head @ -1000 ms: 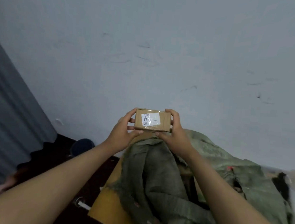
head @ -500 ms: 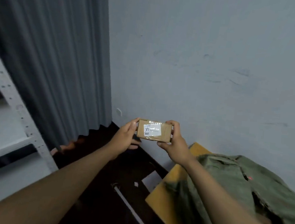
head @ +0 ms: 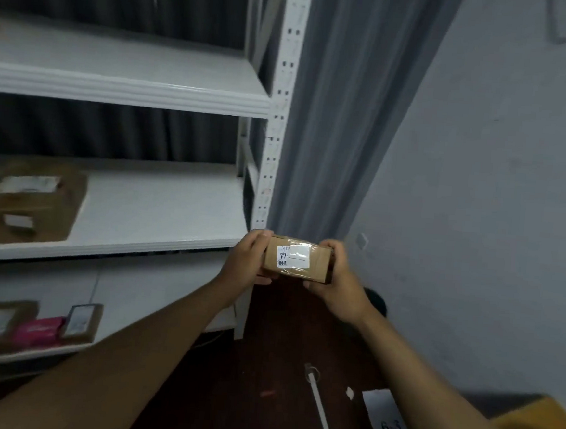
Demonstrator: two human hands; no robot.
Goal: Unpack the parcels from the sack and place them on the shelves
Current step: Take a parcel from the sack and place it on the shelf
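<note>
Fingers (head: 262,238) of the person's left hand (head: 246,260) are wrapped over the left end of a small cardboard parcel (head: 296,259), and those of the right hand (head: 339,279) are curled around its right end; both hands are clamped on the parcel, thumbs underneath where they can be seen. It is held level between the two hands, label side up, with a white label (head: 292,256) lying clear between the fingertips and uncovered by them. Both forearms are extended forward at about the height of the middle shelf (head: 160,204). The parcel hangs in the air just off the front right corner of that shelf, in front of the perforated upright post (head: 273,152), and does not touch either. By this evidence the step in hand is the carry: the parcel is out of the sack and not yet shelved. The next move appears to call for a shift to the left and forward, past the post, then lowering onto bare shelf surface and opening both hands. Farther left on the middle shelf lies a larger brown parcel (head: 28,204), well apart from the hands. The lower shelf (head: 153,292) carries several small parcels, including a pink package (head: 39,329). The top shelf (head: 125,87) shows bare here. A grey curtain (head: 343,117) hangs behind the rack.
</note>
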